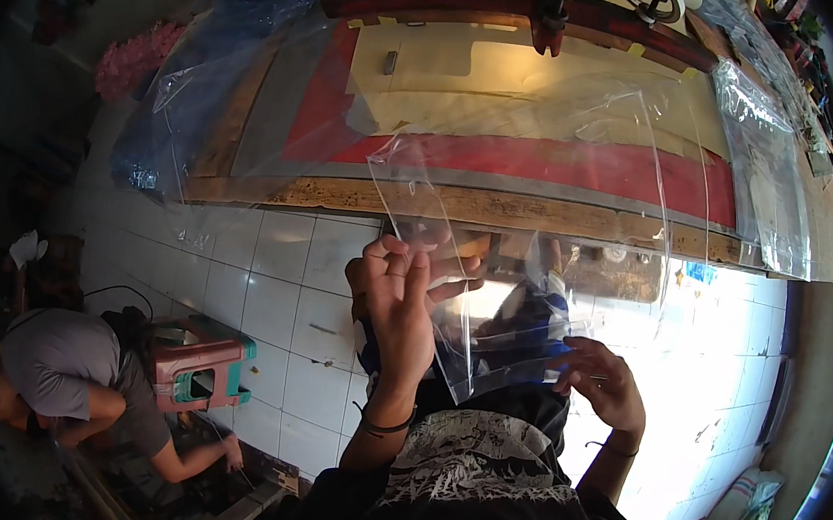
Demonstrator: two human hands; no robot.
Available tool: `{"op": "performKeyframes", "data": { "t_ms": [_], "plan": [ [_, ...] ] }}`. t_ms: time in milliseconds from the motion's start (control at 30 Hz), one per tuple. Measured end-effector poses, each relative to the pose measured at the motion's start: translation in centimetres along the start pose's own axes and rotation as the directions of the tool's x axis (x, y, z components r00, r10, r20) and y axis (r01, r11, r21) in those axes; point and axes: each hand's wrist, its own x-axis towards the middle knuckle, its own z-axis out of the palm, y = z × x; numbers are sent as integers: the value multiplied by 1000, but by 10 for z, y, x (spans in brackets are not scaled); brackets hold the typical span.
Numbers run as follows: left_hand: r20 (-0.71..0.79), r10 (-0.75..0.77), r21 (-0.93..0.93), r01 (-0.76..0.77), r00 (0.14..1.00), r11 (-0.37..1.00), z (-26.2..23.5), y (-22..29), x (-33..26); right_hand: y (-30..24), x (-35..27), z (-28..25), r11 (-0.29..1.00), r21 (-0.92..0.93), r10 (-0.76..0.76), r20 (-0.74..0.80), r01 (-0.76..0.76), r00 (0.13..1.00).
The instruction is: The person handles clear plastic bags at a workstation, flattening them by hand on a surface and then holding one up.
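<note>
A transparent plastic sheet [519, 340] hangs in front of me, with a folded left edge, and reaches up over the workbench's front edge. My left hand [402, 309] grips it near that folded edge, with the thumb and some fingers bent and others extended behind the film. Lower on the right, my right hand [607, 384] has its fingers curled at the sheet's lower right part and pinches it. Glare and the see-through film make its exact outline hard to follow.
The wood-edged workbench [343, 195] bears a red and pale yellow covering [507, 153] under a dark red bar [441, 4]. Clear plastic sheets [767, 163] lie at its right, more plastic [225, 61] at left. A person [76, 358] crouches beside a pink and green stool [201, 365].
</note>
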Motion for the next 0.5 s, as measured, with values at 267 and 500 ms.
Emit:
{"op": "performKeyframes", "data": {
  "t_ms": [267,500],
  "plan": [
    [92,69,116,-80,993,990,-11,-5,-3,8,6,-6,963,253,-117,100,89,988],
    [133,-44,16,42,990,999,-8,-1,-4,2,1,3,941,217,-313,259,261,914]
  ]
}}
